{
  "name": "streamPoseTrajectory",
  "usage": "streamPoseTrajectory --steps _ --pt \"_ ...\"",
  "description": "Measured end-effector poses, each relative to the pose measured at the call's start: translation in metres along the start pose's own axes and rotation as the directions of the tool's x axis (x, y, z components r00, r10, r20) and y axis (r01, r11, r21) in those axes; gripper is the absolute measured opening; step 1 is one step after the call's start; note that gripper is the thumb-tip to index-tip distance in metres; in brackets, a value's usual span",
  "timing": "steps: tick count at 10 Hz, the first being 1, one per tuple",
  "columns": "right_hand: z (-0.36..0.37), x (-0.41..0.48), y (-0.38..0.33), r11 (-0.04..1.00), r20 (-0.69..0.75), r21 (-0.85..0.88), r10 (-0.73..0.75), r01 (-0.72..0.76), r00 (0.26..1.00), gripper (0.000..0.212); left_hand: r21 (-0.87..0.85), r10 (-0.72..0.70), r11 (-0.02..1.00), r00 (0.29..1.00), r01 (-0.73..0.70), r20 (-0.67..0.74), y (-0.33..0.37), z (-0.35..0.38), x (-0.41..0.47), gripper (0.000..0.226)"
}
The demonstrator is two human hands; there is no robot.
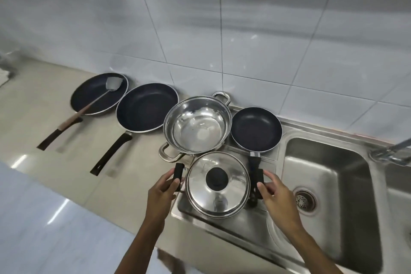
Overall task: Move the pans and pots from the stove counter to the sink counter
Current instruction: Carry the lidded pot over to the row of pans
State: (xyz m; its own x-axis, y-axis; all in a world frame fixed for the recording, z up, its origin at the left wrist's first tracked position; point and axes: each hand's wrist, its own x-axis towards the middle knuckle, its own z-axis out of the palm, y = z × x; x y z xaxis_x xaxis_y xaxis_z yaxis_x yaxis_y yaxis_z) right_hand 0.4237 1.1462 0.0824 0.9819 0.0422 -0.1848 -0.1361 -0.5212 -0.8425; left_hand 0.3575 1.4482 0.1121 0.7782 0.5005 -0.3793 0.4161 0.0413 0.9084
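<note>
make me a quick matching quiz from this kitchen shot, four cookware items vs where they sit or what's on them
Items:
1. far-left frying pan
2. open steel pot
3. lidded pot
4. small frying pan

States:
A. between both hands, black knob on top
B. nearest the sink basin, empty
C. holds a spatula
D. shiny, empty, two loop handles

Pairs: 1-C, 2-D, 3-A, 4-B

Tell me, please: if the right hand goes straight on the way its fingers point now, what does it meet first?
Most likely the right black side handle of the lidded pot. The right hand points up-left with open fingers just beside it; whether they already touch is unclear.
</note>
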Motion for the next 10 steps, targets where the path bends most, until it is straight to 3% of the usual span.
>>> streamPoseTrajectory --steps 4,8,10 --pt "0.006 0.002 0.001 1.000 -0.041 -0.016 0.017 -0.018 0.999 0.043 0.107 0.054 0.992 0.996 -0.061 0.071 -0.002 0.000 0.015 0.036" --pt "0.003 0.005 -0.004 1.000 -0.010 -0.017 0.019 -0.019 1.000 0.038 0.301 0.157 0.942 0.988 -0.147 -0.009 -0.021 0.010 0.002 0.038" --pt "0.002 -0.028 -0.004 0.999 -0.016 -0.022 -0.024 0.023 1.000 0.050 0.410 0.128 0.903 0.991 -0.127 0.023 -0.034 0.012 -0.051 0.063"
